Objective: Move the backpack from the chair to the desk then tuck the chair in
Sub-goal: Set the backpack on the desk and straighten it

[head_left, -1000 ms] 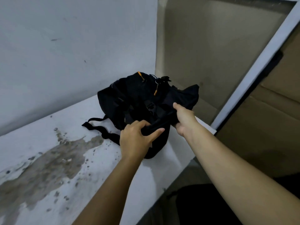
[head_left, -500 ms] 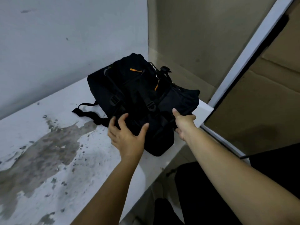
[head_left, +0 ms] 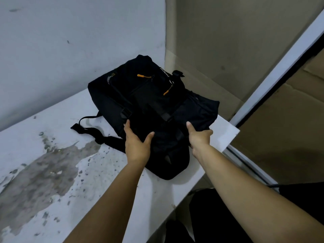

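Note:
The black backpack with orange zip pulls lies flat on the white, stained desk, pushed into the far corner against the wall. Its near end hangs slightly over the desk's front edge. My left hand rests on the bag's near end with thumb and fingers spread. My right hand grips the bag's right side, thumb on top and fingers curled under. A loose black strap trails left across the desk. No chair is clearly visible.
A grey-white wall rises behind the desk and a brown panel closes the corner. A white frame and cardboard stand to the right. A dark shape lies below the desk's front edge.
The backpack went from bunched and lifted to lying flat and further into the corner. My left hand loosened its grip and spread out on the bag.

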